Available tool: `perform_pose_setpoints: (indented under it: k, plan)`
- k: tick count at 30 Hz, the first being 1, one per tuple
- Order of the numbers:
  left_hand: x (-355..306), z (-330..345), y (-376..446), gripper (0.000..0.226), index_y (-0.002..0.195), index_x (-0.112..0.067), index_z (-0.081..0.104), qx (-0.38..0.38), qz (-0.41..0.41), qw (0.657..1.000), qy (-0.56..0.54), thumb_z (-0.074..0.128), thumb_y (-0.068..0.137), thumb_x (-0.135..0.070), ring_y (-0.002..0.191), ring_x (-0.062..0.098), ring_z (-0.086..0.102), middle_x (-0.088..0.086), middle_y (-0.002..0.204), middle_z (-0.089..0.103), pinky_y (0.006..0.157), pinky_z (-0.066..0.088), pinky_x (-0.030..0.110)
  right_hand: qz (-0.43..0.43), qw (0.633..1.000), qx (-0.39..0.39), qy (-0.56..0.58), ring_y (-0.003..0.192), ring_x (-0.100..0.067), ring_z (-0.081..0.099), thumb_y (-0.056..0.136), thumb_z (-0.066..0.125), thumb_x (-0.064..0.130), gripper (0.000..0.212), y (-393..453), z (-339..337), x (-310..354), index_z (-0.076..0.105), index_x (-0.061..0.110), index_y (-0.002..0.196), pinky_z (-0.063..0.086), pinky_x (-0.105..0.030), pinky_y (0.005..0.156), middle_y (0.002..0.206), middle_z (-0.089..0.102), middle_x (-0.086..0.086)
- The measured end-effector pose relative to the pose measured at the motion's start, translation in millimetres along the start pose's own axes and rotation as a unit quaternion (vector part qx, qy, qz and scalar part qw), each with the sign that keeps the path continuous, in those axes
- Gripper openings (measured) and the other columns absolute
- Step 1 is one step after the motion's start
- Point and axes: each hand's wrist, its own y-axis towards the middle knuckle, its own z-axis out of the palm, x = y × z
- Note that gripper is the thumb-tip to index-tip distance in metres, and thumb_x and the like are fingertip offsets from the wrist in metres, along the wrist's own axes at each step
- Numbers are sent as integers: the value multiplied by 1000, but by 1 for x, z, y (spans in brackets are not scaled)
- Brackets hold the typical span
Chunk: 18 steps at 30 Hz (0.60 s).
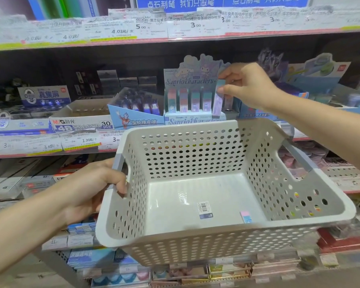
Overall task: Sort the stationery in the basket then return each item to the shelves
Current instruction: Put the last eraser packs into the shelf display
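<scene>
Head view — shop shelves (50,41), price tags (121,30) — basket (216,233) held up.

Left hand (92,190) grips the white perforated plastic basket (222,240) at nine o'clock while right hand (247,86) pinches a tall pastel eraser box (218,100) at one o'clock.

The basket (227,244) is matt white plastic (floor slightly glossy); the display box (187,119) looks like printed cardboard.
</scene>
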Motion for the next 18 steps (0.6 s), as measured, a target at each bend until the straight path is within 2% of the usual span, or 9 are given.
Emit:
perform_pose_setpoints:
  k: [2, 5, 7, 10, 12, 13, 16, 18]
  plan:
    - [0, -1, 0, 58, 101, -4, 64, -1, -3, 1000, 0, 50, 44, 1, 62, 28, 63, 18, 79, 66, 64, 51, 37, 5, 1000, -15, 17, 72, -15, 57, 85, 67, 9, 27, 4, -1, -1, 62, 2, 110, 48, -5, 61, 88, 58, -7]
    - [0, -2, -1, 56, 98, -8, 66, -7, -6, 1000, 4, 51, 45, -1, 68, 32, 61, 19, 82, 66, 76, 41, 45, 7, 1000, -10, 12, 65, -6, 55, 85, 66, 9, 26, 5, 0, -3, 62, 2, 110, 47, -3, 61, 88, 57, -8]
    - [0, -2, 0, 58, 101, -7, 66, -7, -6, 1000, 4, 52, 45, -1, 71, 33, 61, 20, 84, 66, 77, 40, 47, -5, 1000, -4, -5, 67, -4, 55, 85, 68, 12, 26, 5, 1, -4, 62, 4, 109, 45, -3, 64, 90, 58, -7]
    - [1, -1, 1, 62, 106, -6, 64, -4, -3, 1000, -4, 51, 46, -1, 70, 31, 63, 20, 86, 66, 74, 48, 41, -17, 999, -10, -39, 80, -15, 57, 83, 70, 21, 26, 5, -1, -6, 65, 10, 106, 46, -23, 75, 90, 61, -5]
    - [1, 1, 1, 66, 113, -3, 62, -7, 15, 1000, 2, 52, 47, -1, 65, 23, 64, 17, 85, 66, 70, 50, 34, -15, 999, -14, -48, 84, -19, 59, 83, 71, 22, 26, 5, -4, -9, 66, 11, 105, 48, -29, 77, 89, 62, -4]
    - [0, 1, 1, 69, 116, -1, 59, -10, 22, 1000, 7, 52, 48, -2, 64, 20, 64, 15, 84, 66, 67, 51, 31, -14, 999, -15, -48, 83, -19, 59, 83, 71, 22, 26, 4, -6, -10, 66, 11, 105, 49, -25, 76, 88, 62, -4]
    - [1, 1, 2, 74, 121, 3, 56, -17, 28, 999, 7, 52, 48, -2, 66, 21, 62, 15, 86, 64, 66, 51, 30, -12, 999, -13, -44, 82, -13, 58, 83, 71, 18, 26, 1, -7, -15, 67, 7, 106, 42, -4, 68, 89, 63, -5]
    - [2, 0, 3, 74, 122, 4, 55, -21, 29, 999, 4, 52, 48, -2, 67, 22, 61, 17, 88, 63, 64, 52, 30, -13, 999, -16, -43, 83, -12, 60, 83, 70, 16, 25, -2, -5, -16, 69, 5, 106, 42, -3, 69, 92, 67, -8]
